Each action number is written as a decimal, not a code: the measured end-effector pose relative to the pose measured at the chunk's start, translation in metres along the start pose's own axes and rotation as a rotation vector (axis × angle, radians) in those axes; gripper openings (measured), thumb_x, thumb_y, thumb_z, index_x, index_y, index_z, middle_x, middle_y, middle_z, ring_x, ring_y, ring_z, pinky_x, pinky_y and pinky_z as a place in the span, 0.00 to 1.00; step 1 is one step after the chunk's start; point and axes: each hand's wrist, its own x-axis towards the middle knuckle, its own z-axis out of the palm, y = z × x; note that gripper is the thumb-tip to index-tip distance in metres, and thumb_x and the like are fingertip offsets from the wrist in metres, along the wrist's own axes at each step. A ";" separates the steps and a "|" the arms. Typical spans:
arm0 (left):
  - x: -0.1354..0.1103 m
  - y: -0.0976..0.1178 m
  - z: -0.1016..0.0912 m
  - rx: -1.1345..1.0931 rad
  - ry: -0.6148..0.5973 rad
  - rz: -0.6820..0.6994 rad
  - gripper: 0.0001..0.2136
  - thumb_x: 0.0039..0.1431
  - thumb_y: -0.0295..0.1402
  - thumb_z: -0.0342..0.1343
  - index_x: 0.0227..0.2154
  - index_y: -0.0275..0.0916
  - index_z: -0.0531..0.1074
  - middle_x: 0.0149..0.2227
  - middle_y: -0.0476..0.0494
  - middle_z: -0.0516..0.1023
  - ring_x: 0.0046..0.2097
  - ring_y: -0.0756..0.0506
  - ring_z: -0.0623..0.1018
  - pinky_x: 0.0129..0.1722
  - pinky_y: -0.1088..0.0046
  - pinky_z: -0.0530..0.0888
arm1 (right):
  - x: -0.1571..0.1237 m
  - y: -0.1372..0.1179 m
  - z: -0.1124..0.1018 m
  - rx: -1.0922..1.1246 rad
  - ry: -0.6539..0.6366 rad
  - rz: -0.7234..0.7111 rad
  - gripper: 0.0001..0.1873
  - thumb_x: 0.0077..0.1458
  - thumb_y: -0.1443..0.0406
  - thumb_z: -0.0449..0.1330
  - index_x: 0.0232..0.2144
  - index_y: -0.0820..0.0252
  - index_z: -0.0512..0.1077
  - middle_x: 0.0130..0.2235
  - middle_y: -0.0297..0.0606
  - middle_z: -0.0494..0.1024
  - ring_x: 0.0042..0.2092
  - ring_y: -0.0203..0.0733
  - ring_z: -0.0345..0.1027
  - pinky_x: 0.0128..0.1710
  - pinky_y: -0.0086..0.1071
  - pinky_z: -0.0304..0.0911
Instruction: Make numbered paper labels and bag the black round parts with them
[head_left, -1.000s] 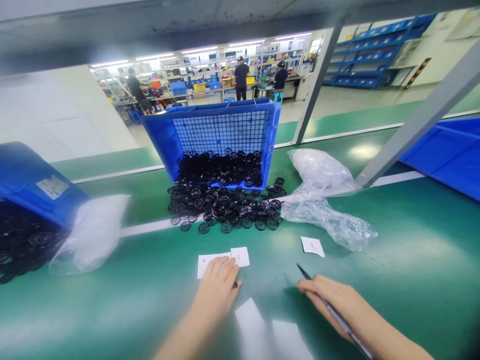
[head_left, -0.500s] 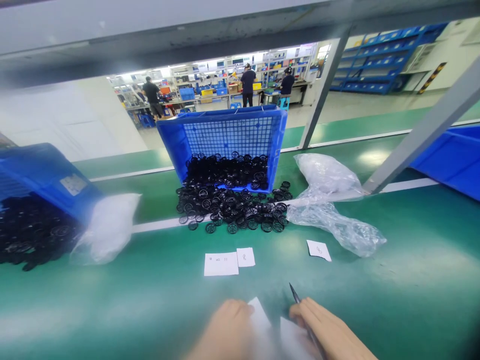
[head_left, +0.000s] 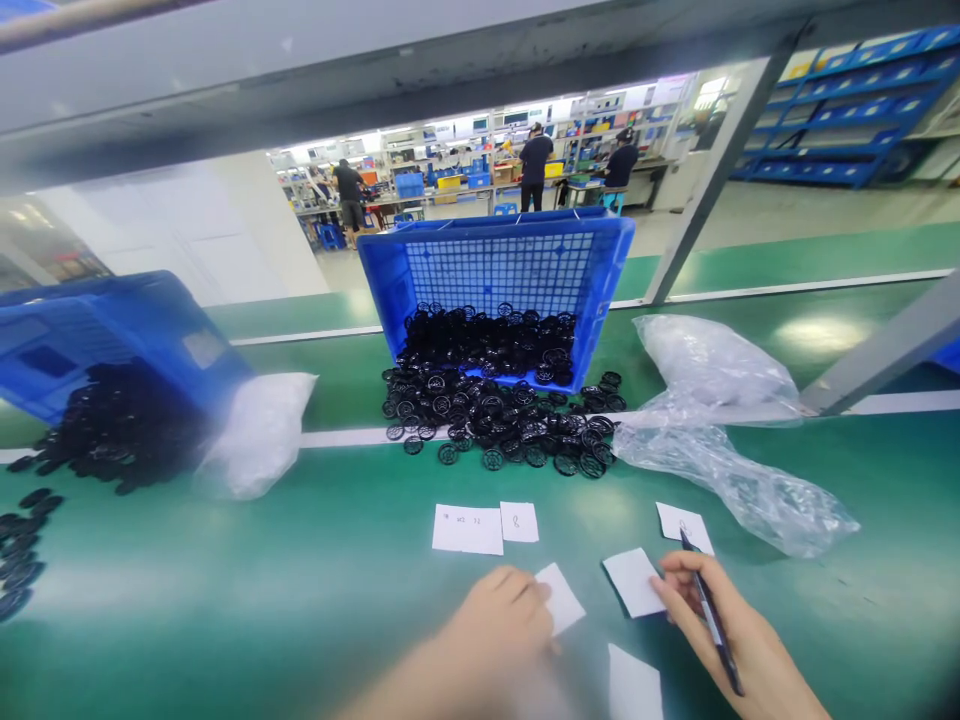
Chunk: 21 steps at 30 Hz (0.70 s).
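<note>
My left hand has its fingers closed on a small blank paper slip just above the green bench. In my right hand is a black pen, its tip pointing away over a slip marked with a figure like 8. The thumb of that hand also touches a blank slip. Below lies a further blank slip. Left of centre, a wider slip with faint writing lies beside a square slip marked 8.
A tipped blue crate spills black spoked wheels onto the bench. Another blue crate with black parts stands left. Plastic bags flank the middle crate. A metal post rises at right. People work in the background.
My hands have moved apart, the right one going right and forward with the pen and a slip. The slips now lie separated. The view has turned left.
</note>
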 end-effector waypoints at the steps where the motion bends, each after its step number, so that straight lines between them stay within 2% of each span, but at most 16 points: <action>1: 0.003 -0.001 0.002 0.023 0.025 0.012 0.11 0.67 0.38 0.52 0.38 0.34 0.71 0.48 0.40 0.79 0.49 0.44 0.77 0.50 0.68 0.75 | 0.001 0.006 0.004 -0.030 0.025 0.000 0.19 0.61 0.46 0.53 0.41 0.52 0.62 0.31 0.35 0.74 0.29 0.40 0.73 0.31 0.29 0.69; 4: 0.004 -0.002 0.011 0.062 0.098 0.051 0.10 0.66 0.37 0.54 0.35 0.34 0.70 0.45 0.39 0.79 0.46 0.44 0.77 0.47 0.68 0.76 | 0.004 0.020 0.011 -0.115 0.061 -0.015 0.18 0.60 0.47 0.53 0.41 0.52 0.63 0.31 0.34 0.74 0.29 0.41 0.73 0.29 0.29 0.69; 7: -0.004 0.003 0.027 0.052 0.107 0.085 0.09 0.64 0.36 0.54 0.31 0.37 0.69 0.40 0.40 0.79 0.41 0.45 0.78 0.41 0.69 0.78 | 0.005 0.028 0.014 -0.163 0.057 -0.026 0.16 0.60 0.48 0.52 0.40 0.51 0.63 0.31 0.33 0.73 0.29 0.40 0.73 0.29 0.29 0.69; 11: -0.010 0.009 0.045 0.063 0.099 0.069 0.13 0.67 0.36 0.44 0.30 0.40 0.70 0.42 0.41 0.79 0.44 0.44 0.79 0.42 0.67 0.80 | 0.007 0.034 0.016 -0.176 0.060 -0.020 0.16 0.59 0.48 0.52 0.40 0.52 0.63 0.30 0.32 0.73 0.28 0.39 0.73 0.28 0.29 0.68; 14: -0.006 0.008 0.047 0.074 0.095 0.060 0.18 0.68 0.37 0.38 0.30 0.41 0.72 0.42 0.43 0.79 0.44 0.46 0.79 0.44 0.68 0.81 | 0.010 0.037 0.016 -0.201 0.042 -0.029 0.16 0.59 0.49 0.52 0.41 0.52 0.63 0.29 0.32 0.73 0.26 0.38 0.73 0.27 0.28 0.68; 18: 0.001 0.003 0.041 0.088 0.079 0.104 0.15 0.67 0.39 0.43 0.31 0.42 0.72 0.42 0.44 0.79 0.45 0.46 0.79 0.45 0.69 0.81 | 0.013 0.043 0.013 -0.292 0.027 -0.102 0.15 0.60 0.51 0.51 0.42 0.52 0.62 0.30 0.32 0.72 0.27 0.38 0.73 0.29 0.29 0.69; 21: 0.003 0.001 0.039 0.102 0.077 0.120 0.14 0.66 0.39 0.45 0.31 0.42 0.73 0.42 0.45 0.80 0.45 0.47 0.79 0.45 0.70 0.81 | 0.012 0.043 0.006 -0.387 0.027 -0.127 0.17 0.59 0.50 0.52 0.45 0.52 0.64 0.33 0.36 0.74 0.29 0.41 0.75 0.28 0.29 0.70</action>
